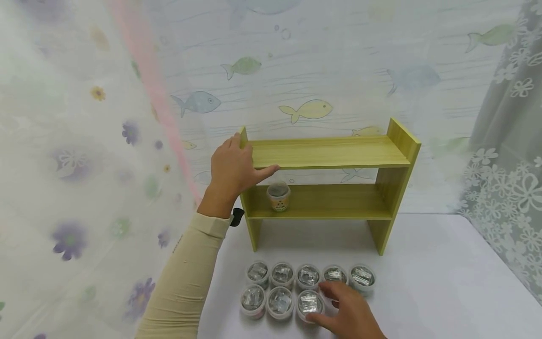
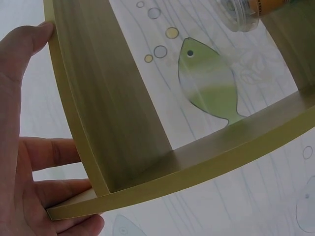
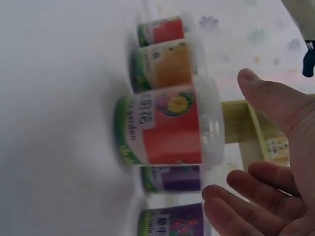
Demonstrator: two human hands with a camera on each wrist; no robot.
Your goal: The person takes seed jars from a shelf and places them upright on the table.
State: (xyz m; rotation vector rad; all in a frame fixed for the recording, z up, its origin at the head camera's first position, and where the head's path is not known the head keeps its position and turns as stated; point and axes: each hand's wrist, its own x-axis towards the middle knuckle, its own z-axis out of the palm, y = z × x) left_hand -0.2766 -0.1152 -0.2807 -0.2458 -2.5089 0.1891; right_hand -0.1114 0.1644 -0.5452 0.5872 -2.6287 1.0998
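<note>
My left hand [image 1: 234,165] grips the upper left corner of a small yellow-green wooden shelf [image 1: 326,153]. In the left wrist view, its thumb lies on the edge of a board and the fingers reach round the side panel [image 2: 81,98]. Above the front row of lidded plastic cups, my right hand [image 1: 349,310] has its thumb and fingers spread near the rightmost front cup [image 1: 310,303]. The right wrist view shows this cup with a red flower label [image 3: 172,130], and a gap between it and the hand. One orange-labelled cup [image 1: 278,200] stands on the shelf's lower board, at the left.
Several more cups [image 1: 280,302] stand in two rows on the white tabletop [image 1: 432,273] in front of the shelf. Behind it hangs a fish-patterned curtain [image 1: 347,61]; flowered cloth [image 1: 72,188] is at the left and lace [image 1: 518,188] at the right.
</note>
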